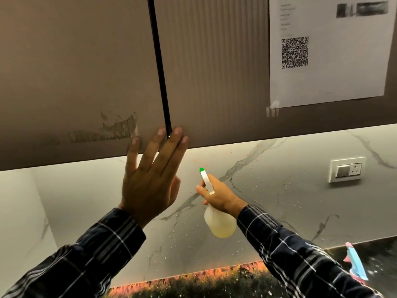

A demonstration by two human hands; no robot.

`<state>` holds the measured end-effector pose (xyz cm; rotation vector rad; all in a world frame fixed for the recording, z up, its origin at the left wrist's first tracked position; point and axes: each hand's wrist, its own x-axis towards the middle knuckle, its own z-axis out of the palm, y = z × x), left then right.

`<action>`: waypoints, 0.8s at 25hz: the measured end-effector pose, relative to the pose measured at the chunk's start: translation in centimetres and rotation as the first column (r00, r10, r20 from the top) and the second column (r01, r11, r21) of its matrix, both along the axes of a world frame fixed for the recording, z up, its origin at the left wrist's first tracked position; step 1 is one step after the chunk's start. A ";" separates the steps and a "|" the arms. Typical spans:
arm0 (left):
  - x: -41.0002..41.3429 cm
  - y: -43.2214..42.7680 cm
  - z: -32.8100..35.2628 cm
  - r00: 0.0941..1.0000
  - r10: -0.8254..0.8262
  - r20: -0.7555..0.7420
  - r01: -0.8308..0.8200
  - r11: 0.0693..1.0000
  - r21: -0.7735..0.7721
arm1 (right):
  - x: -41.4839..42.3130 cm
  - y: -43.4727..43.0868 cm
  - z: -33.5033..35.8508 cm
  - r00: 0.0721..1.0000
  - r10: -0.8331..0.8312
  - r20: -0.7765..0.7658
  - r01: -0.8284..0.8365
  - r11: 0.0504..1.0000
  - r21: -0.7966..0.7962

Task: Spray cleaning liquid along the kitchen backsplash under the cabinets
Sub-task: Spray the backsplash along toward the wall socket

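Note:
My right hand [221, 196] grips a translucent spray bottle [219, 224] with pale yellow liquid and a white trigger head tipped by a green nozzle [202, 170]. The nozzle points up and away at the white marble backsplash [279, 190], which carries scattered droplets. My left hand [150, 179] is raised with fingers spread, its fingertips resting on the lower edge of the brown wall cabinets [86, 82], across the dark gap between two doors. It holds nothing.
A white switch and socket plate [347, 169] sits on the backsplash at right. A paper sheet with a QR code [326, 50] is taped to the right cabinet door. A dark speckled countertop [204, 287] lies below, with a pink and blue cloth [355, 265] at right.

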<state>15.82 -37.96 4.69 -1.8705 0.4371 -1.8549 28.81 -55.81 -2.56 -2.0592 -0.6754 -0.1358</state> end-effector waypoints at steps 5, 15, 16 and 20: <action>-0.2 0.1 0.0 1.000 0.001 -0.012 -0.001 1.000 0.008 | -0.9 -0.7 1.0 0.927 -0.079 -0.366 0.174 0.956 0.235; -0.3 0.1 0.2 1.000 0.021 -0.009 -0.021 1.000 0.021 | -1.0 -0.1 2.6 0.973 0.120 -0.196 -0.197 0.874 -0.443; -0.2 0.2 0.3 1.000 0.023 -0.006 -0.023 0.999 0.024 | -1.1 0.0 2.7 0.983 0.139 -0.119 -0.182 0.816 -0.548; 0.2 0.3 0.4 1.000 0.023 -0.005 -0.023 0.999 0.028 | -0.7 -0.2 2.2 0.987 0.156 -0.044 -0.156 0.843 -0.514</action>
